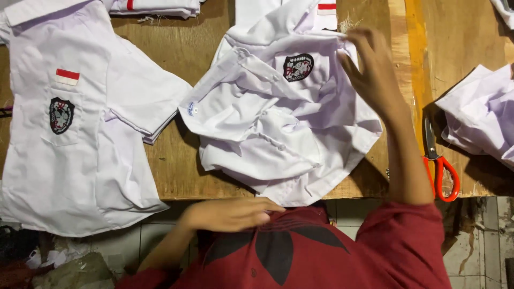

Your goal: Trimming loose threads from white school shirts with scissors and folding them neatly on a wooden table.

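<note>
I see one crumpled white shirt [278,123], black chest badge facing up, bunched mid-table, hem overhanging the near edge.

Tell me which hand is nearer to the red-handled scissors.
Right. The right hand pinches the crumpled white shirt up and to the left of the scissors; the left hand rests at the table edge, much farther left.

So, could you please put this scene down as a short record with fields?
surface: bare wooden table
right hand: pinching the far edge of a crumpled white cotton shirt with a black chest badge
left hand: flat at the near table edge, touching that shirt's hem
left of it: flat white badged shirt with a red-and-white patch
right of it: red-handled scissors; heap of white cloth
</note>
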